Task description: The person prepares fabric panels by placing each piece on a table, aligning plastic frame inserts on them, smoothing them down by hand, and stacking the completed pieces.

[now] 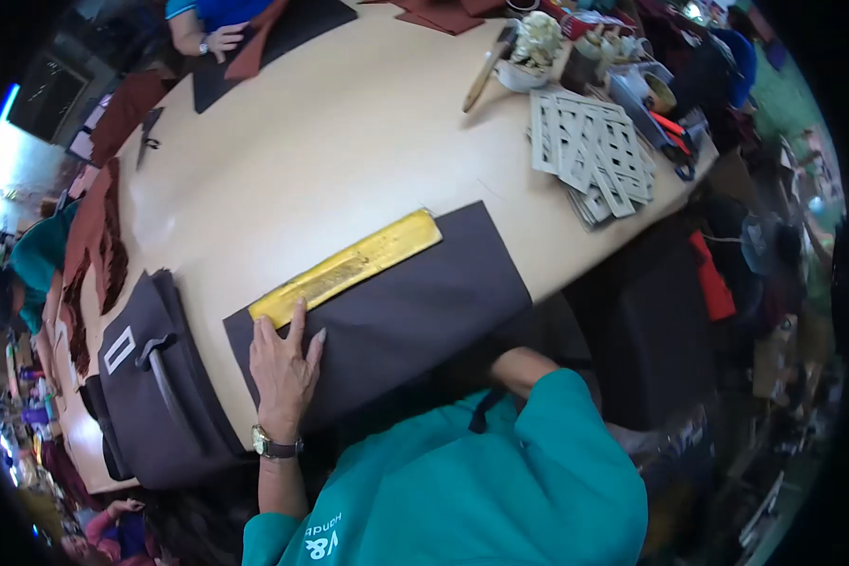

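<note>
My left hand (286, 370) lies with fingers spread at the near left end of a flat yellow bar (349, 266) with a worn, darkened middle. Its fingertips touch the bar, and the palm rests on a dark cloth panel (415, 302). The bar lies along the far edge of that panel, which reaches over the table's near edge. A watch is on the left wrist. Of my right arm only the forearm (524, 371) shows, bent in below the table edge; the right hand is hidden there.
At left, a dark cloth stack (170, 415) bears metal shears (163, 373) and a small white frame. Scissors (145, 140) lie beyond. Pale templates (594, 156), a brush (489, 71) and a tool tray (637, 99) stand at right. Another person's hand (224, 40) is across the table.
</note>
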